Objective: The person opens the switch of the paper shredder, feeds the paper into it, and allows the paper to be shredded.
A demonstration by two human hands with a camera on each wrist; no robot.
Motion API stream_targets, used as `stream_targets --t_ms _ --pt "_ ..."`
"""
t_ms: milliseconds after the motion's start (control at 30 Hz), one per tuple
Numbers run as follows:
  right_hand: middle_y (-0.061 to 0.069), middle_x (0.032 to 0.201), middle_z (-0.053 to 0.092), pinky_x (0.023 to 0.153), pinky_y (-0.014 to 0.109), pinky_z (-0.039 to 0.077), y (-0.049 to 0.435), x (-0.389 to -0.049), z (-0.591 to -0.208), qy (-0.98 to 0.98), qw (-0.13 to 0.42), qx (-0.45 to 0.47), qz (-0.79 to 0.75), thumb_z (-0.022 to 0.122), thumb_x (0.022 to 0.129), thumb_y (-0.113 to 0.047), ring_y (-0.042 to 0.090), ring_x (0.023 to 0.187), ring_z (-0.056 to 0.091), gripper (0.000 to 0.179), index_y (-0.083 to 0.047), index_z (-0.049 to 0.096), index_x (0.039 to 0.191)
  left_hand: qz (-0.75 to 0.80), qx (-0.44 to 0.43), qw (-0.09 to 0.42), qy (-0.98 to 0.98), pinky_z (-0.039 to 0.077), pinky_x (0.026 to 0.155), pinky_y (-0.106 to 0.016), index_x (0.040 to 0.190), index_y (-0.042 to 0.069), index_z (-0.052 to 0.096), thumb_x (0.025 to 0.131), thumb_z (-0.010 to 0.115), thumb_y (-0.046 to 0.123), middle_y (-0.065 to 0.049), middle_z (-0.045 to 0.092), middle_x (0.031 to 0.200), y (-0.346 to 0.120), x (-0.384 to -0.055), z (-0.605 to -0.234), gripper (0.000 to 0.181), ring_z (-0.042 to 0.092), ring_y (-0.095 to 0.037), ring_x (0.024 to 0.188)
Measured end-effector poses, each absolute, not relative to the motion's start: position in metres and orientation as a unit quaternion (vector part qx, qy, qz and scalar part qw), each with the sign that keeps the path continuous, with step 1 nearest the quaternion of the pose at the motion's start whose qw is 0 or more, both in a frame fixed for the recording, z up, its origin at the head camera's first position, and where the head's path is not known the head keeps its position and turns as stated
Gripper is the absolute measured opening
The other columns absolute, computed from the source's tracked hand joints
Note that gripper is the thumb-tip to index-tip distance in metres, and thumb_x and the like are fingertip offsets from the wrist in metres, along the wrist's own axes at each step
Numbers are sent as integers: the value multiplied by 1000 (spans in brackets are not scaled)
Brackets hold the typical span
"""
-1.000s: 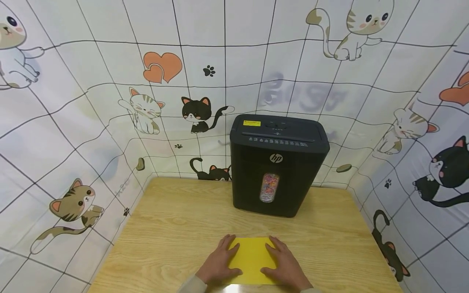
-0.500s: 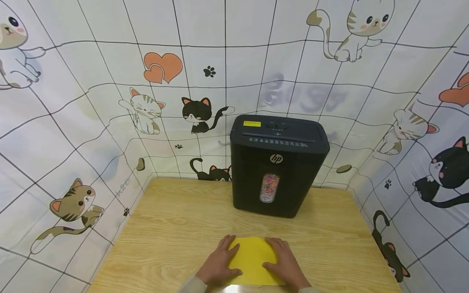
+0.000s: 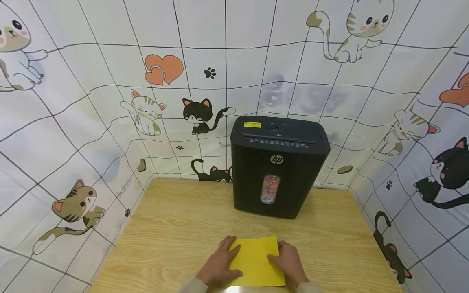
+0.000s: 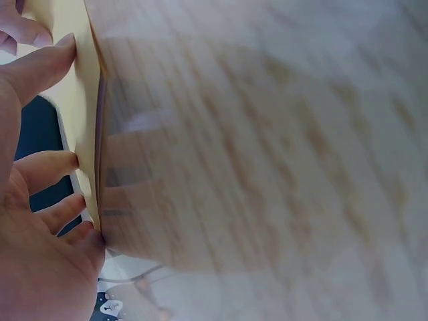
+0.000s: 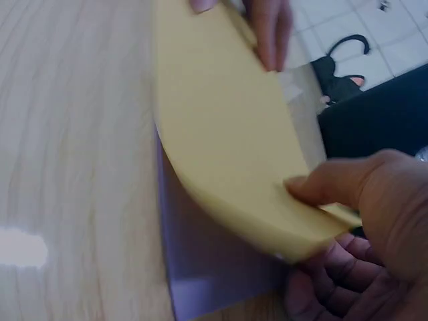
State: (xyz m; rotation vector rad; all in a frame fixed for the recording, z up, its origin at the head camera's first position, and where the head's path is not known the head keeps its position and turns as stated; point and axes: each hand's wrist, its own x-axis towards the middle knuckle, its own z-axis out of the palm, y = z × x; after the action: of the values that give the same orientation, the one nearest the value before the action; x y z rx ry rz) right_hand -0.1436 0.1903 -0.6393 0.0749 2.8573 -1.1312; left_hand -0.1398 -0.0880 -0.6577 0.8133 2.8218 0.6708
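Now the yellow sheet (image 3: 254,262), between left hand (image 3: 220,262) and right hand (image 3: 290,262), bows up: light, pliable, probably easy to crease, best taken by its edge. The right hand pinches there; the left rests spread opposite. Purple sheet (image 5: 210,271) beneath, wood-grain counter (image 3: 176,219) under both hands, black shredder (image 3: 250,175) beyond them, cat-print wall (image 3: 245,28) behind.

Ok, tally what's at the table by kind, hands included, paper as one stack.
Shredder: 1
Paper stack, yellow over purple: 1 (sheet count can't be told)
Left hand and right hand: 2
Total: 4
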Motion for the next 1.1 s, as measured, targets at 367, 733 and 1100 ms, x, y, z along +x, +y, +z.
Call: stream_targets --t_ms 367,733,1100 --pt "28 118 72 71 34 63 213 -142 -638 859 84 -14 -504 80 89 -24 27 90 76 46 7 70 122 280 244 51 927 56 103 -43 158 9 39 78 85 50 -17 28 165 -90 -142 -655 100 39 -37 147" --pt "20 109 77 72 30 61 222 -143 -633 804 115 18 -583 77 92 -20 21 88 74 41 6 68 123 398 162 15 903 50 107 -52 159 6 31 83 87 34 -18 44 150 -100 -156 -648 99 53 -35 131" --pt "16 104 79 69 29 61 218 -145 -629 788 118 40 -602 76 94 -23 20 82 74 42 7 68 123 544 116 33 830 58 75 -21 98 5 74 96 73 22 -2 74 92 -108 -164 -644 16 69 -10 87"
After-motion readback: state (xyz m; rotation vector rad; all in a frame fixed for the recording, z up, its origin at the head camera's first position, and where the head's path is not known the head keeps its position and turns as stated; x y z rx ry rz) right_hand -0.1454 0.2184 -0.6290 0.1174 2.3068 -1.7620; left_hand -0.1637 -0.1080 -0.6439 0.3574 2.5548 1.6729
